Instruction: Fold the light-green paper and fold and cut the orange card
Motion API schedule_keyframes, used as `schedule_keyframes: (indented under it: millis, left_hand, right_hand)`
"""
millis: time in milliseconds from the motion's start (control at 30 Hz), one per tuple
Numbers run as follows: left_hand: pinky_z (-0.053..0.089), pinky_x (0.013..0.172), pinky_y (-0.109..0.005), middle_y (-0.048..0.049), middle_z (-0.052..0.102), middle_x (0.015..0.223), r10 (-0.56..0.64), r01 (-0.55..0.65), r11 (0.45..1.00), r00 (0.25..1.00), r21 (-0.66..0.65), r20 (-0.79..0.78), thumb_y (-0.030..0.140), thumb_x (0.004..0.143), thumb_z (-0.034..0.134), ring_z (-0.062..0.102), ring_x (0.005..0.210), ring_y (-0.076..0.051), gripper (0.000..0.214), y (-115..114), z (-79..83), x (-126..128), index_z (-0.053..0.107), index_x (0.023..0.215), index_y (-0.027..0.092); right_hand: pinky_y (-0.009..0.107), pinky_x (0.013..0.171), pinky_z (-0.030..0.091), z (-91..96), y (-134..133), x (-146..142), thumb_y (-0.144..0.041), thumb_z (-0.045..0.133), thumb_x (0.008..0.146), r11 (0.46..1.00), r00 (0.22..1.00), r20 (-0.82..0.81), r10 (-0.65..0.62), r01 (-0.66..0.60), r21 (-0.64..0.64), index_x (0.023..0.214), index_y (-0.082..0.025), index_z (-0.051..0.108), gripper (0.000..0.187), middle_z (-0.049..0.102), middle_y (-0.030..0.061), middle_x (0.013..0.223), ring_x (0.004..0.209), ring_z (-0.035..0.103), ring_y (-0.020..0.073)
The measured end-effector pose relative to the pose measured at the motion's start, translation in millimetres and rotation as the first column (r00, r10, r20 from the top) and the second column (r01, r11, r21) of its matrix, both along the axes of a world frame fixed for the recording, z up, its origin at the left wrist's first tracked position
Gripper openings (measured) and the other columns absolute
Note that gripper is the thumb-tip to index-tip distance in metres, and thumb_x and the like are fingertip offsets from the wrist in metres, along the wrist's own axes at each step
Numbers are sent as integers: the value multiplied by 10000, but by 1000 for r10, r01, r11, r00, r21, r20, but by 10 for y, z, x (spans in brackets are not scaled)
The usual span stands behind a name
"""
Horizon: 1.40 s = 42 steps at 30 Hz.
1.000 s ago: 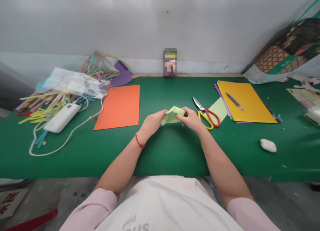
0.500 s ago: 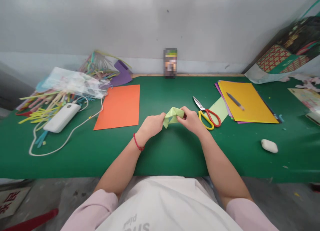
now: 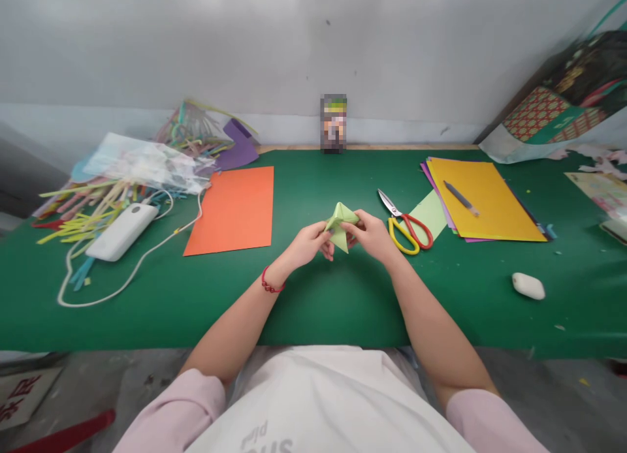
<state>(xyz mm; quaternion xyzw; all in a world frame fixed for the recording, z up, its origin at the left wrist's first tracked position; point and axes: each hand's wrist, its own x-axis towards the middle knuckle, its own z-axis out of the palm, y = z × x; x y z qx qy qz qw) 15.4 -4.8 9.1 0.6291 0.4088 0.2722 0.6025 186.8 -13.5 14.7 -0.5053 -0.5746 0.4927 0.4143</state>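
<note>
Paper piece (image 3: 341,217), light green and folded into a peaked form with one point directed downward, is held between the two hands near the middle of the green tabletop (image 3: 333,303). Contact between its lower tip and the tabletop cannot be confirmed. Left hand (image 3: 309,241), with a red beaded cord bracelet (image 3: 271,284) at the wrist, has thumb and fingers nearly closed, gripping the left side. Right hand (image 3: 373,236) is likewise nearly closed, pinching the right side; some fingers are hidden.

Beside the right hand lie metal scissors with red and yellow handles (image 3: 394,211), blades together, partly over a flat light-green sheet (image 3: 426,211). Further right, a dark grey pen (image 3: 460,197) rests on a stack of coloured sheets, yellow-orange uppermost (image 3: 504,208). A small white rounded case (image 3: 528,286) sits nearer the front edge. To the left lie a rectangular orange sheet (image 3: 235,211) and a white oblong device (image 3: 122,231) with a white cable (image 3: 88,305).
</note>
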Motion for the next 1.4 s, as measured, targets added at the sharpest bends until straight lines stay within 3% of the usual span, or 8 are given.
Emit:
schedule_keyframes:
  millis: [133,333,600,833,1033,1133,1233,1400]
  left_hand:
    - [488,528,-262,-11,599,539,41,-41,999,999,9,16,531,897,373,601,481,-137,413,-22,-48,41,507,772,162]
    - [402,554,-268,-3,484,445,240,-42,879,900,476,-364,527,920,275,511,483,-137,585,-93,-51,22,521,516,182]
    - [333,469,-257,17,397,410,42,-18,985,989,169,-139,613,885,253,372,407,-102,633,-34,-97,36,444,454,189]
    - [441,631,-257,-16,622,709,446,-265,765,875,587,-186,428,879,462,571,654,-136,303,-52,3,-3,562,736,180]
    - [516,605,-278,-24,638,646,220,-229,950,973,212,65,513,875,437,630,585,-142,366,24,-29,-10,510,751,177]
    - [514,561,-272,-14,619,612,170,-184,976,978,113,121,566,856,440,608,523,-131,406,45,-32,-12,514,787,173]
    - [479,563,-253,15,562,547,224,-230,950,973,213,54,562,857,440,565,509,-114,409,11,-11,-10,501,723,181]
    - [415,575,-246,21,510,551,422,-304,806,897,508,-132,428,894,442,492,545,-110,380,-50,1,-10,446,598,191]
  right_hand:
    - [336,523,535,-19,26,11,-572,609,699,995,987,-146,65,-75,-64,734,-224,513,362,581,-10,611,572,599,181]
    - [316,510,504,-30,-28,-43,-549,591,741,999,1000,22,3,-4,37,690,-214,542,341,553,-22,541,515,603,180]
    - [328,540,514,3,-58,-104,-553,612,717,1000,994,-108,-4,5,11,714,-214,566,342,578,-11,588,528,596,179]
    - [291,583,478,-32,-89,-123,-525,516,798,972,989,110,-99,72,223,716,-222,569,318,564,-10,593,554,553,156]
    - [262,558,411,2,-97,-110,-463,519,799,967,977,193,-85,35,251,726,-203,575,275,545,-11,578,565,535,147]
    - [265,538,422,-1,-91,-104,-505,539,781,986,994,108,-33,14,168,723,-205,570,307,557,-10,584,570,573,161]
    - [282,529,455,-19,-73,-101,-585,543,755,997,1000,-11,-22,23,72,729,-206,578,382,567,-4,582,551,584,168]
    - [312,552,524,-23,-59,-100,-649,560,710,995,982,-178,69,-80,-59,753,-203,576,448,620,24,696,637,619,186]
